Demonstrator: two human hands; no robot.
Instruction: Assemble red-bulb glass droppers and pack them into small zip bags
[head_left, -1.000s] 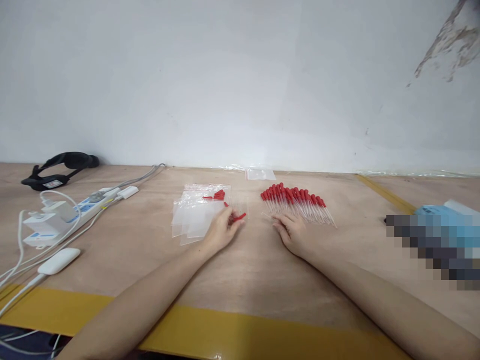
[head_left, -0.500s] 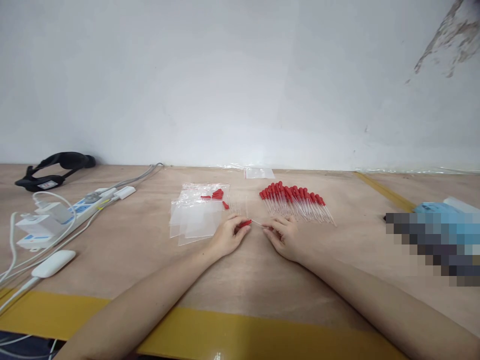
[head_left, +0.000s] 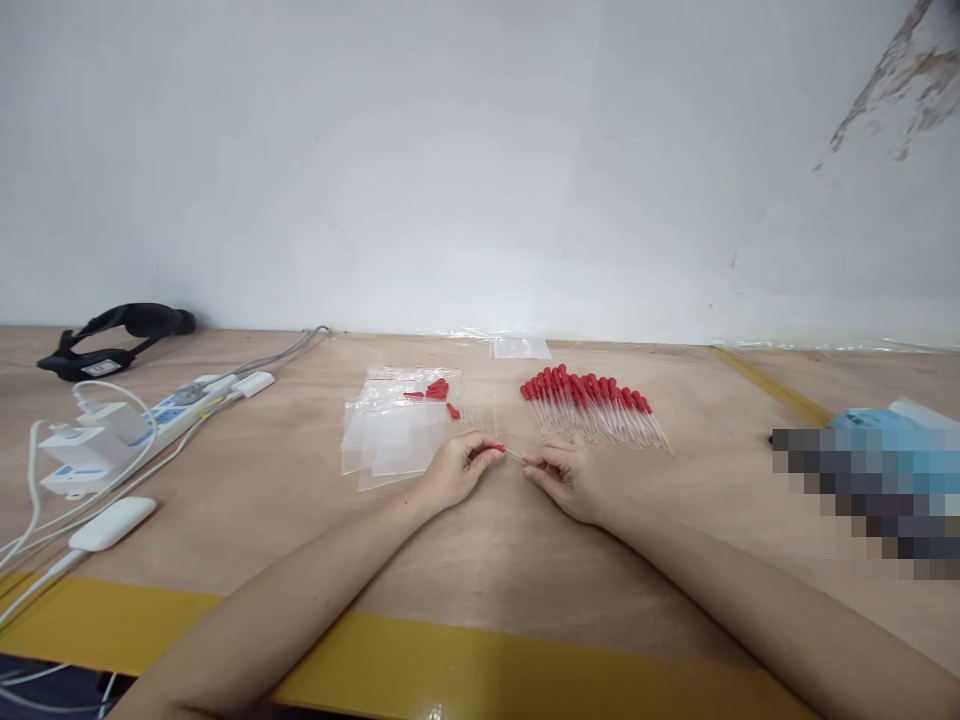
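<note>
Between finger and thumb, my left hand (head_left: 459,470) pinches a red rubber dropper bulb (head_left: 495,449). My right hand (head_left: 562,478) grips a thin clear dropper tube (head_left: 514,456), whose end meets the bulb's mouth. How deep the tube sits in the bulb I cannot tell. Beyond my right hand lies a row of droppers (head_left: 585,395), red bulbs pointing away and clear tubes towards me. Several loose red bulbs (head_left: 437,388) rest on clear zip bags (head_left: 397,445) beyond my left hand. A few bare clear tubes (head_left: 474,408) lie between the bags and the row.
At the left are a white power strip (head_left: 169,412) with plugs and cables, a white oval device (head_left: 112,524) and a black head strap (head_left: 112,340). Another small bag (head_left: 521,348) lies by the wall. A blue packet (head_left: 877,418) is at the right, beside a blurred patch.
The bulb and tube have tilted slightly, and my left fingers now cover more of the bulb. Both hands stay in nearly the same place; the view has shifted a little.
</note>
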